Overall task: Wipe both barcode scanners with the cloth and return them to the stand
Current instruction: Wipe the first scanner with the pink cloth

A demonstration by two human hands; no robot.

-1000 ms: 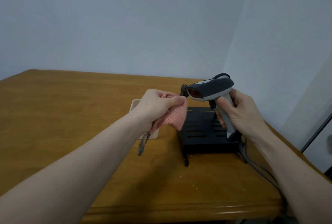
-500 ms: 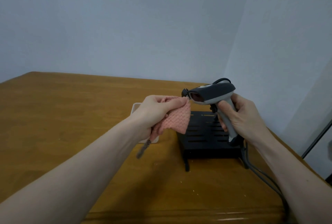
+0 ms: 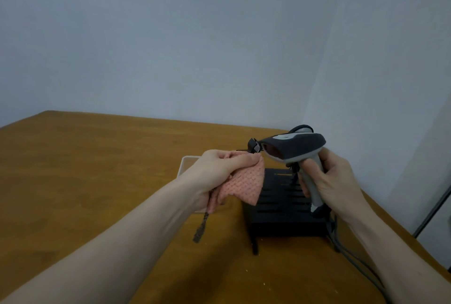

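1. Wooden table (image 3: 102,181), bare and scuffed, with pale specks near the front edge. Plain grey-blue walls meet in a corner at about 1 o'clock.
2. Black slotted stand (image 3: 280,208) sits on the table at 3 o'clock of centre; a pale tray (image 3: 186,164) just behind the left hand is mostly hidden.
3. Right hand (image 3: 329,184) is clenched round the handle of the grey barcode scanner (image 3: 295,148), held above the stand with its window facing left. Its cable (image 3: 353,258) runs off toward 5 o'clock.
4. Left hand (image 3: 219,169) pinches the pink cloth (image 3: 244,184) just left of the scanner's nose; contact unclear.
5. A small dark part at the nose is unreadable. Second scanner not made out.
6. Compared with half a second ago: the cloth hangs lower and more spread, and the scanner barely differs.
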